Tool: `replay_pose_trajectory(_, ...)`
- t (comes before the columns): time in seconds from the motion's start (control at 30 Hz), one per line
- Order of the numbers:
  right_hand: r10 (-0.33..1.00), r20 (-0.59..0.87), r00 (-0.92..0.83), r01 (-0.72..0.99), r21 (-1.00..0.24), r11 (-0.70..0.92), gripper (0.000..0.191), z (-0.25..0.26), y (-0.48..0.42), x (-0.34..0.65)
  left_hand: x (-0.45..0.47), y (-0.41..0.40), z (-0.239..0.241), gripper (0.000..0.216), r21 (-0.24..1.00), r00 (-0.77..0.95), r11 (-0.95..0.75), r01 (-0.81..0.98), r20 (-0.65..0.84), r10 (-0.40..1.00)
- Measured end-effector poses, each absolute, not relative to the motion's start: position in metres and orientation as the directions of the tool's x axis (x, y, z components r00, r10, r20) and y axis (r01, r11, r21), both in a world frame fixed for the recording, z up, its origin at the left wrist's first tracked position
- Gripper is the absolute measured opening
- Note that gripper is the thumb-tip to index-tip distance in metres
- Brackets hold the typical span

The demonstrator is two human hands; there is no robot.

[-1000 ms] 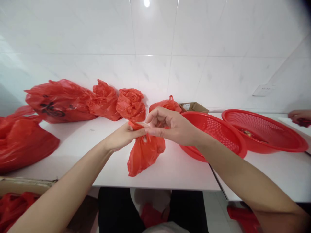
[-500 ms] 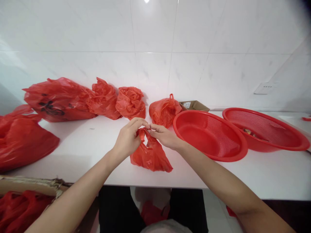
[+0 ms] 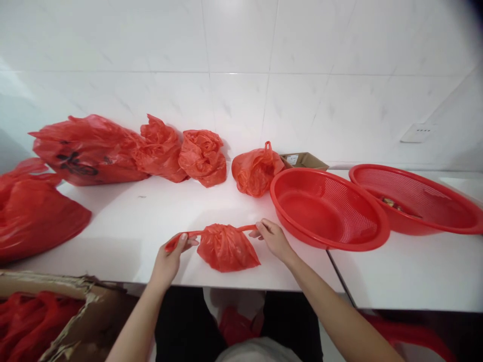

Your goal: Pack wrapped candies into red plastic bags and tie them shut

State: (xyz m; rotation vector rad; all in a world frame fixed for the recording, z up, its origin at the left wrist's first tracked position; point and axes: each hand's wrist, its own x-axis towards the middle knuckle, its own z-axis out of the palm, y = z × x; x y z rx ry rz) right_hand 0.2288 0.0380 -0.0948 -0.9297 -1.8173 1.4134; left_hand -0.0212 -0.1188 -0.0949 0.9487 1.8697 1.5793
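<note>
A small red plastic bag (image 3: pixel 228 249) rests near the front edge of the white table, its top gathered together. My left hand (image 3: pixel 170 256) pinches one handle of the bag, drawn out to the left. The other handle is pinched by my right hand (image 3: pixel 272 239) and stretched to the right. Both handles look taut, and the bag's neck is bunched up between them. What the bag holds is hidden by the plastic.
Several red plastic bags (image 3: pixel 204 157) stand along the wall. To the right are a red basin (image 3: pixel 302 201) and a red colander (image 3: pixel 433 201) with small items inside. A shallow cardboard box (image 3: pixel 311 161) sits behind. At lower left, a torn carton (image 3: pixel 94 306) holds red bags.
My hands have moved apart and lower, pulling the two handles sideways. The opening between the handles has closed, and the bag's top is now gathered.
</note>
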Motion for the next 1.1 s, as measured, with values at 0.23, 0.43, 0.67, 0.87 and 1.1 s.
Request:
replay_pose_trajectory(0.23, 0.867, 0.195, -0.459, 0.339, -0.864, 0.373, 0.033, -0.108, 0.01, 0.19, 0.025, -0.085, -0.1, 0.042, 0.952, -0.68, -0.05, 0.303, 0.253, 0.688)
replay_pose_trajectory(0.43, 0.829, 0.211, -0.519, 0.625, -0.568, 0.536, 0.029, -0.12, 0.017, 0.182, 0.028, -0.07, -0.102, 0.034, 0.738, -0.496, 0.18, 0.651, 0.233, 0.837)
replay_pose_trajectory(0.67, 0.858, 0.179, -0.481, 0.724, -0.472, 0.504, 0.022, -0.123, 0.067, 0.184, 0.009, -0.041, -0.111, 0.033, 0.36, -0.476, 0.413, 0.837, 0.105, 0.873)
replay_pose_trajectory(0.87, 0.864, 0.18, -0.471, 0.798, -0.33, 0.504, 0.027, -0.135, 0.081, 0.176, 0.002, -0.024, -0.117, 0.036, 0.275, -0.477, 0.44, 0.855, 0.085, 0.875)
replay_pose_trajectory(1.1, 0.875, 0.152, -0.459, 0.851, -0.209, 0.482, 0.028, -0.136, 0.086, 0.172, 0.002, -0.017, -0.124, 0.032, 0.223, -0.471, 0.443, 0.869, 0.092, 0.877)
